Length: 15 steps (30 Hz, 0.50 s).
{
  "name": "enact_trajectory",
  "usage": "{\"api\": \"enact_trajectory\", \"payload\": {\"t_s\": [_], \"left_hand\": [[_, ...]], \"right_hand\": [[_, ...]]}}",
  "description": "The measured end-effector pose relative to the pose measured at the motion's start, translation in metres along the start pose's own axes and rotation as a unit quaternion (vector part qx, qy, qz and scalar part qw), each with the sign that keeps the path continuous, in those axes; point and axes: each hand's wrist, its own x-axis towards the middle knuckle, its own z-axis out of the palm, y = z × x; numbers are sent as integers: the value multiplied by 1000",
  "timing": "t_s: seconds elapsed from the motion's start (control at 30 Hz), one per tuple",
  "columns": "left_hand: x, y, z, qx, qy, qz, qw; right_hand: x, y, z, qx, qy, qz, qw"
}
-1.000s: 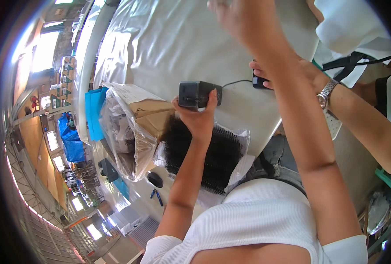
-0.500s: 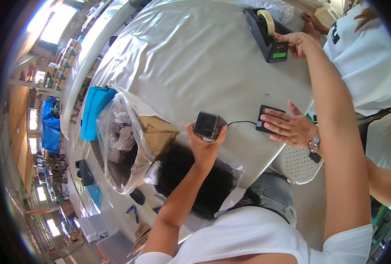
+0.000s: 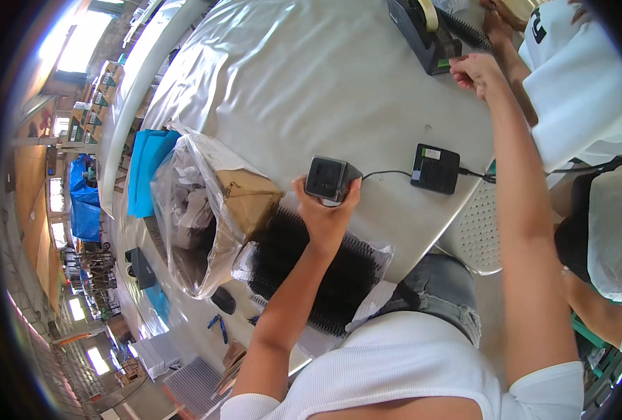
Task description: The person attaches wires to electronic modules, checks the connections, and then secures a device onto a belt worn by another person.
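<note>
My left hand [image 3: 325, 218] is wrapped round a black, box-shaped device [image 3: 330, 180], held above the table. A thin black cable runs from it to a flat black power box [image 3: 435, 169] lying on the table to its right. At the far right my right hand [image 3: 477, 73] is beside the front end of a black tape dispenser [image 3: 423, 38], which carries a pale roll. Its fingers are pinched together; whatever is between them is too small to make out. Under my left forearm lies a dense black bristly mass [image 3: 304, 269] in clear plastic.
A carton [image 3: 244, 203] in a clear bag stands left of my left hand, beside blue folded sheets [image 3: 150, 171]. Blue-handled pliers [image 3: 218, 327] lie nearer me. Co-workers in white [image 3: 577, 91] are close on the right, by a perforated stool seat [image 3: 475, 231].
My right hand has drawn back slightly from the dispenser's end, its fingers now pinched. A co-worker's hand has left the power box, uncovering it. My left hand keeps its hold.
</note>
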Motion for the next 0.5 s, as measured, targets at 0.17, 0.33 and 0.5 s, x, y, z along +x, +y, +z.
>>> {"api": "enact_trajectory", "payload": {"t_s": [0.17, 0.33, 0.5], "left_hand": [[0, -9, 7, 18, -2, 19, 1000], [4, -16, -8, 21, -15, 10, 1000], [0, -17, 2, -16, -32, 30, 999]], "right_hand": [[-19, 17, -24, -355, 49, -321, 877], [-149, -4, 50, -148, -252, -537, 791], [-172, -4, 83, -160, -281, -631, 705]]}}
